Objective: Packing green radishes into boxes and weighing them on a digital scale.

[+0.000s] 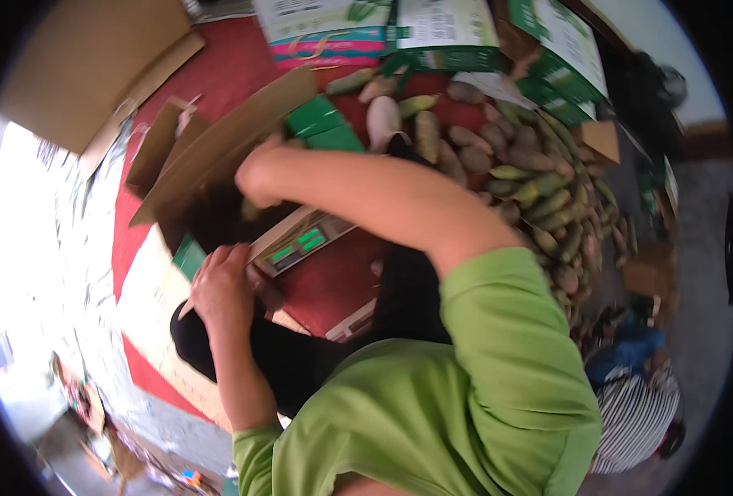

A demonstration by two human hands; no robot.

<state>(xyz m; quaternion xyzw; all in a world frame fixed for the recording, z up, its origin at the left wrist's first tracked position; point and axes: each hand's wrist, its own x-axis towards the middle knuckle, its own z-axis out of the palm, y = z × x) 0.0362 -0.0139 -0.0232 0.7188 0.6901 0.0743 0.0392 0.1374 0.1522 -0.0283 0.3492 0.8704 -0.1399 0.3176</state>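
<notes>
An open cardboard box [234,124] with green inner flaps [323,124] stands in front of me, tilted in view. My right hand [263,172] reaches down into it and is smeared by motion. Just below its fingers shows a blurred yellowish shape [252,210] whose kind I cannot make out. At the box's near corner, beside a small green flap [188,256], rests my left hand [224,285]. Its fingers curl over the edge and the thumb points down. A digital scale [300,248] with a lit green display sits under the box's near right side.
A large heap of long green and brownish vegetables [548,194] spreads to the right over the red mat [333,281]. White and green cartons [445,33] stand at the back. A big brown carton [93,62] is far left. Another person in stripes [635,422] is lower right.
</notes>
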